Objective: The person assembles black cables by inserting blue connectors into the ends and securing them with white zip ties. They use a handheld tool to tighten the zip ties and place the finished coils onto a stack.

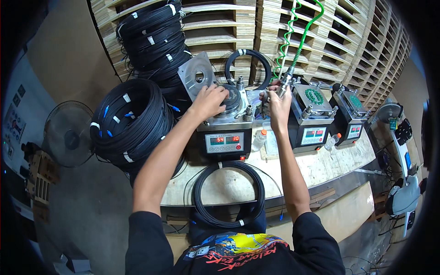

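My right hand point(278, 106) is wrapped round a metal air blow gun point(287, 79), which hangs on a green hose point(302, 42). My left hand point(210, 103) reaches over the top of the nearest bench machine point(224, 143), fingers apart at its dark round disc point(232, 101). I see nothing held in it, though part of the fingers is hidden. Just behind that hand, a square metal plate with a round hole point(196, 73) stands tilted. Below the machine, a coil of black cable point(198, 197) with white ties overlaps the table's front edge, its blue-tipped ends hanging loose.
Tall stacks of black cable coils point(153, 107) crowd the left. Two similar machines point(314, 130) with green-dotted tops stand to the right. Small orange-capped bottles point(259, 140) sit between them on the wooden table point(339, 162). Pallets point(220, 23) rise behind; a fan point(71, 133) stands far left.
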Demonstrator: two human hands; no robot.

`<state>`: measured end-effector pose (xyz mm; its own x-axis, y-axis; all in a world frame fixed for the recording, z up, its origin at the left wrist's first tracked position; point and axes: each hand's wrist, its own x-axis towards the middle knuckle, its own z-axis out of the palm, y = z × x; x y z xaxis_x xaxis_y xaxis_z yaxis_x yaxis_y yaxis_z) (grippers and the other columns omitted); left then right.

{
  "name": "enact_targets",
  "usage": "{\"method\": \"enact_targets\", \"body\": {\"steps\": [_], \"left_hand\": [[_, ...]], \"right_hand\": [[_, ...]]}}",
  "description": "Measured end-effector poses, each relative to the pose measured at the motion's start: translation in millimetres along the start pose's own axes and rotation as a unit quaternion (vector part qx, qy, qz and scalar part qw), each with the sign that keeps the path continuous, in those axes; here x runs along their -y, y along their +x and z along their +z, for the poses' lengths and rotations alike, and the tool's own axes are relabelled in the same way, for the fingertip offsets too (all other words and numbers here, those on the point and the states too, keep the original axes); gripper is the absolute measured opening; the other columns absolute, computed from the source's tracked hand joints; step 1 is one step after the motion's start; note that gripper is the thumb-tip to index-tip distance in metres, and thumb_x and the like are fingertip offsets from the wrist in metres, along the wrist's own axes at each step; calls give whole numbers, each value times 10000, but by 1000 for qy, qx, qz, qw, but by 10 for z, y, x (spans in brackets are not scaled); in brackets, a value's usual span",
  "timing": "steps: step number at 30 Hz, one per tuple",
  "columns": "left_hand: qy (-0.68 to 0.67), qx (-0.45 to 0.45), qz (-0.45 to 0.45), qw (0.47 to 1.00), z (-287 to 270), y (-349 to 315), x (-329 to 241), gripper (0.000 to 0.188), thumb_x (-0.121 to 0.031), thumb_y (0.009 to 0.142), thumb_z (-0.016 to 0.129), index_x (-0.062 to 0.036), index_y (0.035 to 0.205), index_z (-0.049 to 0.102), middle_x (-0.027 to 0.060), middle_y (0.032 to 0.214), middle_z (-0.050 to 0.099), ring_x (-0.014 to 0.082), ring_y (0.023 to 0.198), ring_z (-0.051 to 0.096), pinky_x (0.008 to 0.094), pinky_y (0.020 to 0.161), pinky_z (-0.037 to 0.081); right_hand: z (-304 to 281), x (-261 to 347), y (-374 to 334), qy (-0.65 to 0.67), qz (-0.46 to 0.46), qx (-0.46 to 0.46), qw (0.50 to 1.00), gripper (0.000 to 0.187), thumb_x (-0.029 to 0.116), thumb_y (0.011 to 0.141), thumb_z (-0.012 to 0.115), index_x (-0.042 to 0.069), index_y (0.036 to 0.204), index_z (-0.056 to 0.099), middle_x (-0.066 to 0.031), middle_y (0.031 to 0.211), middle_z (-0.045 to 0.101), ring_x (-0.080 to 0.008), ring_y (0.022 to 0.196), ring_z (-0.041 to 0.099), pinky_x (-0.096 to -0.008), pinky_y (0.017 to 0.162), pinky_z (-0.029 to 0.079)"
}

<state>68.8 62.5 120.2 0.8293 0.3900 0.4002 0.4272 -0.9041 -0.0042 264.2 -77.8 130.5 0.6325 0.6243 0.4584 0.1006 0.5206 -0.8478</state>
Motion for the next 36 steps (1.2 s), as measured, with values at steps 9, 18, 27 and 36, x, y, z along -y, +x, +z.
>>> {"method": "enact_targets", "body": {"steps": [9,18,27,36], "left_hand": [[155,191,149,958,-40,402,36,378,-196,825,676,-91,1171,564,162,937,691,356,786,716,454,639,586],[120,57,65,989,28,38,38,267,-115,885,595,-103,1151,613,188,1070,641,387,807,717,479,668,601],[-110,-221,-83,966,-277,-93,34,343,56,894,575,-26,1222,637,212,1166,677,402,1046,656,443,880,554],[-111,-279,-120,946,-485,-133,-45,512,-30,946,569,-131,1441,486,212,1048,711,412,885,695,478,755,580]], "right_hand": [[11,-46,77,22,38,18,999,220,-45,886,495,-3,1102,506,-55,853,544,-170,684,666,-294,596,553],[231,-228,431,-13,-2,23,1000,182,-10,906,518,9,1087,519,-25,802,529,-147,631,625,-295,593,564],[632,-534,443,-101,-92,13,991,246,-102,793,503,18,1007,493,-55,696,528,-151,545,566,-309,494,449],[1009,-571,-8,94,60,1,994,224,-84,857,479,32,1048,471,-39,735,529,-129,557,582,-273,479,466]]}}
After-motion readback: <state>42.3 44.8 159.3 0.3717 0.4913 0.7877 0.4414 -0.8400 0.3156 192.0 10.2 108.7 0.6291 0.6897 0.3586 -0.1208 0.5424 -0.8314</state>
